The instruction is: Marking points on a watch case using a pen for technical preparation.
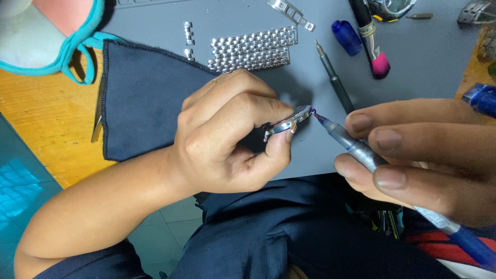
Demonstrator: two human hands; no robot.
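Head view, looking straight down: the left hand [227, 134] is curled tight around a silver watch case [289, 123], pinching it edge-on between thumb and fingers, just above the near edge of the grey mat [423, 62]. The right hand [423, 155] comes in from the right, fingers closed on a slim silver-and-blue pen-like tool [356, 150], and its purple tip sits right at the rim of the case, touching or as good as touching.

Farther back on the bench, a dark cloth [139, 103] lies spread to the left, partly under the left hand. Beyond the knuckles, two strips of metal watch bracelet [253, 49] lie side by side, with a few loose links [188, 33] just to their left. To the right of those: a thin grey screwdriver [333, 77] lying at an angle, a small blue bottle [346, 37], and a brush with pink bristles [374, 49]. Far left, bare orange bench top [41, 119] shows.
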